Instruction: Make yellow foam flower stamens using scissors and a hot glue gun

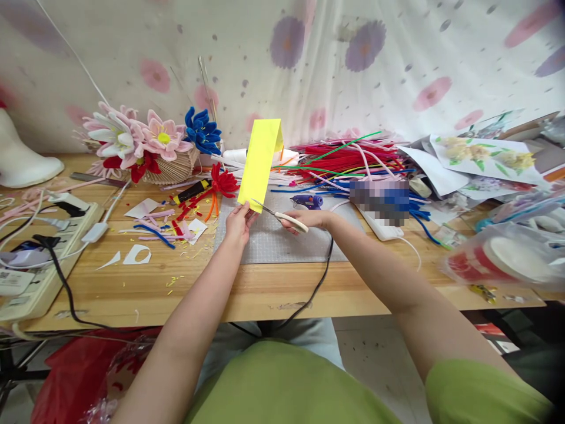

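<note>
My left hand (241, 222) pinches the lower end of a folded strip of bright yellow paper (260, 162), which stands up from my fingers above the desk. In my right hand (309, 219) is a pair of scissors (291, 222) with pale handles. Their blades point left and lie at the paper's lower right edge, close to my left fingers. Whether the blades have cut into the paper I cannot tell. Beneath both hands lies a grey translucent mat (282, 247). A purple glue gun (308, 202) rests on it just beyond my right hand.
Pipe cleaners (353, 156) in several colours are heaped at the back. Fuzzy flowers (163, 135) and a black-and-yellow cutter (193, 191) are to the left, near paper scraps (138, 254). A power strip (48, 259) with cables sits far left; a bagged cup (503, 259) stands right.
</note>
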Available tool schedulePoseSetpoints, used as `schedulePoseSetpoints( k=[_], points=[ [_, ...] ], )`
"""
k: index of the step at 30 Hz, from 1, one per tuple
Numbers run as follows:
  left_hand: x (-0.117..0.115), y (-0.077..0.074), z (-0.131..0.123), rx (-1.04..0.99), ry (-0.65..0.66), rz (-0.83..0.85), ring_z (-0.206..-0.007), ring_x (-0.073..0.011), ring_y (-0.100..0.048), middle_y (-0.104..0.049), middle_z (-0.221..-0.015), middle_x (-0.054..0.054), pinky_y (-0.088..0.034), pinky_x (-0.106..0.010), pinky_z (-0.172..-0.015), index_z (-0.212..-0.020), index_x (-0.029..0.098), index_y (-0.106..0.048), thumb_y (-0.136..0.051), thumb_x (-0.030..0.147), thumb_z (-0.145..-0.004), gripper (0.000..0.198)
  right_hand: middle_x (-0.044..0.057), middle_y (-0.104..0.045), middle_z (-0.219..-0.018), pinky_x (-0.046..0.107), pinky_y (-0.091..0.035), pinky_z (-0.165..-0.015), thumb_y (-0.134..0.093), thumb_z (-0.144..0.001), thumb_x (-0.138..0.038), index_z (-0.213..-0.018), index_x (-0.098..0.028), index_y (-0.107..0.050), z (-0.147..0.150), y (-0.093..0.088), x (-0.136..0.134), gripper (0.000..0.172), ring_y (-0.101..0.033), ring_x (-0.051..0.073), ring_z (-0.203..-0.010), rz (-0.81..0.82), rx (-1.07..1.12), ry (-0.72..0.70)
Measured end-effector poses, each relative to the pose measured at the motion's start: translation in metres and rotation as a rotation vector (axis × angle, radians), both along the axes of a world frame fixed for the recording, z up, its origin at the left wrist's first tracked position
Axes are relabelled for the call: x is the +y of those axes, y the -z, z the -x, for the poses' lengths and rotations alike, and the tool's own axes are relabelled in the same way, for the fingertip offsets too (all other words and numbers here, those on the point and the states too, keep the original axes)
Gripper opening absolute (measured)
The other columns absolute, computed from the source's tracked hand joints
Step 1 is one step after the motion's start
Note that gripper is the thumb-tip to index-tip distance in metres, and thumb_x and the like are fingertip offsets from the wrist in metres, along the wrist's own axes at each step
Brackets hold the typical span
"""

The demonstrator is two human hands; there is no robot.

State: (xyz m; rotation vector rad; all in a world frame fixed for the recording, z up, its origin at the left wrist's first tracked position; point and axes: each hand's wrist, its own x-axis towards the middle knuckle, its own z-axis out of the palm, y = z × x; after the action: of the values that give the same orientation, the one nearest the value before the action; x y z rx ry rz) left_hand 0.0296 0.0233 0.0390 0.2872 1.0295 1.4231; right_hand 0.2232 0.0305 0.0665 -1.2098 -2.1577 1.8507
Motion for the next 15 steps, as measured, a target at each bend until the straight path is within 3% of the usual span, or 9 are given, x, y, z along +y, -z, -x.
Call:
schedulePoseSetpoints(
  k=[15],
  points=[
    [0.0017,0.0034,-0.0019,-0.054,-0.009,0.032,-0.058,-0.0073,-0.06,-0.065,-0.064,0.001,-0.052,-0.029,-0.079,-0.069,0.014,-0.058,-0.06,0.008,-0.078,0.01,-0.005,-0.045,-0.063,0.022,-0.036,-0.053,-0.059,-0.065,-0.067,-0.08,-0.017,-0.045,-0.0018,0.0092,0.0058,0.055,-0.043,0.007,-0.058,0.046,0.009,-0.008]
  ],
)
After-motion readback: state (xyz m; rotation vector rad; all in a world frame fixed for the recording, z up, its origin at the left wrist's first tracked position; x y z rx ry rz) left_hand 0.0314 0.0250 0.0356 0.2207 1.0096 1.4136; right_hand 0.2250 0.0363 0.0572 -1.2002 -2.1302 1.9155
